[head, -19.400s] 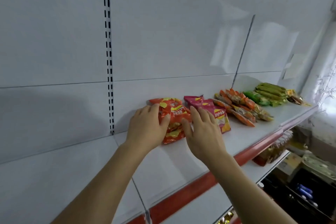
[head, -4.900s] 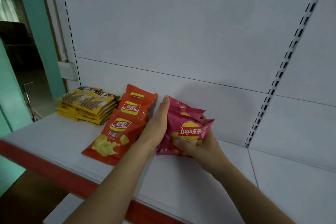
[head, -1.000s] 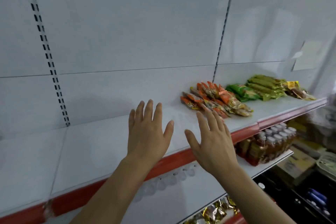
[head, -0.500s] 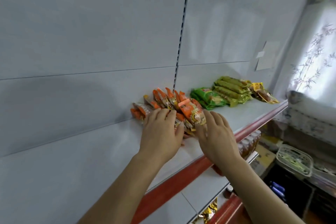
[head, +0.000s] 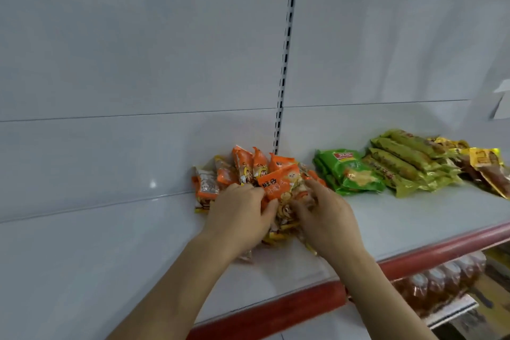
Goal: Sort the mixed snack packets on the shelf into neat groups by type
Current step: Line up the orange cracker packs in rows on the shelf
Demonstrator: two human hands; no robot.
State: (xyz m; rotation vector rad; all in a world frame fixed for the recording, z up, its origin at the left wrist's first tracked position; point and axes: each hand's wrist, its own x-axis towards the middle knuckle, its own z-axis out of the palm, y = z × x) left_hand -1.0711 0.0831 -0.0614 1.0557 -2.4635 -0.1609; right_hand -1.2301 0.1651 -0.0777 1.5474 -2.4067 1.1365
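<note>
Hands, left hand (head: 239,215) and right hand (head: 325,218), clutch crinkled orange packets (head: 259,174); fingers curled.

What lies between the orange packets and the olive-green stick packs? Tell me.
In the head view, a stack of bright green packets lies between the orange packets and the olive-green stick packs, on the shelf.

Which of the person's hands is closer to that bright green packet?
The right hand. It grips the orange packets just left of the bright green packet, with a small gap between. The left hand sits farther left, across the orange pile.
</note>
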